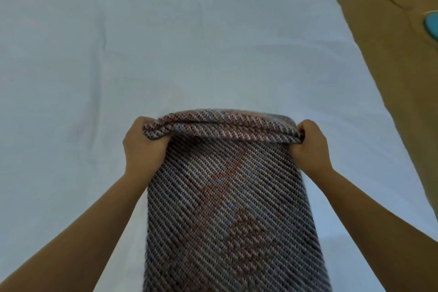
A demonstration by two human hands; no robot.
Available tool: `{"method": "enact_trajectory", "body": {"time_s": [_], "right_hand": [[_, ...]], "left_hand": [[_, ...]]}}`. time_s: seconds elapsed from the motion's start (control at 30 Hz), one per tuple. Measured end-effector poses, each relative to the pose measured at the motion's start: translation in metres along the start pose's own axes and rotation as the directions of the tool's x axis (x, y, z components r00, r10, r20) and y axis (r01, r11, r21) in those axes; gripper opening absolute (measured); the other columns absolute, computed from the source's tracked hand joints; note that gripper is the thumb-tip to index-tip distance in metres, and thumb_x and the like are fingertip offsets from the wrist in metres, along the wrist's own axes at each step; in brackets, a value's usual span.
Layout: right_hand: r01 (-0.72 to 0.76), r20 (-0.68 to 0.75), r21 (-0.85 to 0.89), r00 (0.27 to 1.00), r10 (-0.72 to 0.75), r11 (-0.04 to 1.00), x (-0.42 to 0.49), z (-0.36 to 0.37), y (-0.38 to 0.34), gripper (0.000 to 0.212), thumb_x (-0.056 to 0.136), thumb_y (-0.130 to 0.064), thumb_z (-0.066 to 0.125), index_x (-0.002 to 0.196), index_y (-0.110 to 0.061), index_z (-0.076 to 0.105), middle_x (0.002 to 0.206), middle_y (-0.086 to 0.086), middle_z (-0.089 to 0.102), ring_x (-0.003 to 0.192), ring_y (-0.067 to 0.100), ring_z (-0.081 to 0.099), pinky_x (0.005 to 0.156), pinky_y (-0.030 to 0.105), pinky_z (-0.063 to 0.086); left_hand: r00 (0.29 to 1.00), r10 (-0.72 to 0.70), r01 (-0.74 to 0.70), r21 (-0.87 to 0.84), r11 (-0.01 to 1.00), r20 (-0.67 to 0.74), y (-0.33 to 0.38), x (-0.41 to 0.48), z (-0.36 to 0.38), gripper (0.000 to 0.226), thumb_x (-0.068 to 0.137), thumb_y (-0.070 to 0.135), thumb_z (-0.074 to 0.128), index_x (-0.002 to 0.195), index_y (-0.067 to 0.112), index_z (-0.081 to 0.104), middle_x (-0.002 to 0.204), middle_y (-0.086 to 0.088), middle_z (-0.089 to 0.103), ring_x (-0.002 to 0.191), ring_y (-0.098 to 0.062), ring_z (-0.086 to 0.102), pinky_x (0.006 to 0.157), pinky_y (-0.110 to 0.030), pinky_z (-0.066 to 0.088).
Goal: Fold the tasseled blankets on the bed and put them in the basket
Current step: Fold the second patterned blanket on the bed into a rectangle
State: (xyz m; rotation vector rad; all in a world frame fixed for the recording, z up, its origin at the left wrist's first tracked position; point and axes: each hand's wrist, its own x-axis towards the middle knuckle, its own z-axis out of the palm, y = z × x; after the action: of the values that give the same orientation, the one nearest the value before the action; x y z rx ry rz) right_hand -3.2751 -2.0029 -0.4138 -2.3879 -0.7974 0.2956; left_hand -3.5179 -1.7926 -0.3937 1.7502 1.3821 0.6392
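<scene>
Single head-worn wide-angle view, looking forward and steeply down from above the near edge of the bed, close over both outstretched forearms, bed sheet filling most of the frame, strip of tan floor at right, no second view.

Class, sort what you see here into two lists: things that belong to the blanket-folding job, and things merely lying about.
Belonging to the job:
woven blanket
left hand, grip on one far corner
right hand, grip on the other
bed sheet

Lying about:
teal object on the tan floor

No basket in view.
</scene>
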Motion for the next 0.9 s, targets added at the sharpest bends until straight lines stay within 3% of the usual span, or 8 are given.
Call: {"method": "enact_trajectory", "body": {"time_s": [0.1, 0.23, 0.37, 0.53, 0.67, 0.8, 0.9], "right_hand": [[0.058, -0.009, -0.046, 0.998, -0.058, 0.997, -0.028, -0.016, 0.003, 0.03, 0.069, 0.009, 0.054, 0.068, -0.012, 0.033, 0.066, -0.005, 0.031, 0.064, 0.021, 0.03, 0.049, 0.03, 0.022], [0.184, 0.018, -0.089, 0.983, -0.184, 0.979, -0.075, -0.039, 0.005, 0.048, 0.062, 0.014, 0.053, 0.061, -0.025, 0.024, 0.067, -0.005, 0.03, 0.069, 0.022, 0.031, 0.049, 0.026, 0.019], [0.277, 0.021, -0.133, 0.961, -0.277, 0.951, -0.13, -0.061, 0.023, 0.043, 0.057, 0.019, 0.058, 0.065, -0.015, 0.032, 0.075, 0.004, 0.035, 0.074, 0.021, 0.033, 0.049, 0.027, 0.02], [0.369, 0.087, -0.181, 0.929, -0.359, 0.912, -0.2, -0.079, 0.046, 0.044, 0.05, 0.021, 0.064, 0.062, -0.012, 0.038, 0.073, 0.009, 0.041, 0.07, 0.024, 0.037, 0.048, 0.032, 0.03], [0.448, 0.204, -0.227, 0.89, -0.408, 0.865, -0.247, -0.089, 0.065, 0.04, 0.048, 0.019, 0.067, 0.059, -0.009, 0.04, 0.067, 0.011, 0.042, 0.064, 0.024, 0.038, 0.043, 0.035, 0.033], [0.449, 0.289, -0.244, 0.88, -0.378, 0.859, -0.282, -0.086, 0.082, 0.034, 0.05, 0.013, 0.071, 0.06, -0.005, 0.043, 0.065, 0.013, 0.046, 0.061, 0.024, 0.039, 0.047, 0.03, 0.028], [0.443, 0.363, -0.334, 0.875, -0.32, 0.832, -0.293, -0.079, 0.089, 0.024, 0.06, 0.007, 0.069, 0.069, -0.002, 0.049, 0.074, 0.017, 0.051, 0.066, 0.028, 0.043, 0.052, 0.032, 0.029]], "left_hand": [[0.998, 0.056, -0.057, 0.042, 0.998, 0.025, -0.007, -0.037, -0.02, 0.028, 0.073, 0.017, 0.071, 0.076, 0.033, 0.048, 0.071, 0.018, 0.054, 0.065, 0.006, 0.051, 0.056, -0.009, 0.034], [0.989, 0.13, -0.139, 0.134, 0.981, 0.077, -0.02, -0.096, -0.049, 0.041, 0.069, 0.002, 0.069, 0.068, 0.034, 0.043, 0.07, 0.013, 0.051, 0.064, 0.0, 0.048, 0.055, -0.017, 0.033], [0.962, 0.229, -0.259, 0.228, 0.938, 0.152, -0.033, -0.157, -0.07, 0.053, 0.061, -0.01, 0.068, 0.064, 0.03, 0.034, 0.066, 0.01, 0.041, 0.06, -0.003, 0.039, 0.051, -0.021, 0.029], [0.937, 0.253, -0.326, 0.343, 0.881, 0.241, -0.059, -0.236, -0.082, 0.041, 0.055, -0.015, 0.064, 0.064, 0.015, 0.038, 0.064, 0.007, 0.034, 0.064, -0.02, 0.037, 0.053, -0.019, 0.028], [0.924, 0.217, -0.342, 0.421, 0.84, 0.316, -0.073, -0.284, -0.089, 0.03, 0.057, -0.013, 0.063, 0.066, 0.008, 0.045, 0.07, -0.008, 0.046, 0.071, -0.024, 0.043, 0.054, -0.033, 0.033], [0.887, 0.281, -0.452, 0.559, 0.696, 0.367, -0.087, -0.314, -0.093, 0.029, 0.047, -0.014, 0.073, 0.06, 0.0, 0.051, 0.061, -0.017, 0.053, 0.057, -0.029, 0.051, 0.049, -0.029, 0.033], [0.911, 0.224, -0.41, 0.696, 0.59, 0.347, -0.098, -0.327, -0.09, 0.027, 0.049, -0.012, 0.072, 0.066, 0.001, 0.056, 0.064, -0.018, 0.058, 0.06, -0.031, 0.056, 0.054, -0.035, 0.041]]}}
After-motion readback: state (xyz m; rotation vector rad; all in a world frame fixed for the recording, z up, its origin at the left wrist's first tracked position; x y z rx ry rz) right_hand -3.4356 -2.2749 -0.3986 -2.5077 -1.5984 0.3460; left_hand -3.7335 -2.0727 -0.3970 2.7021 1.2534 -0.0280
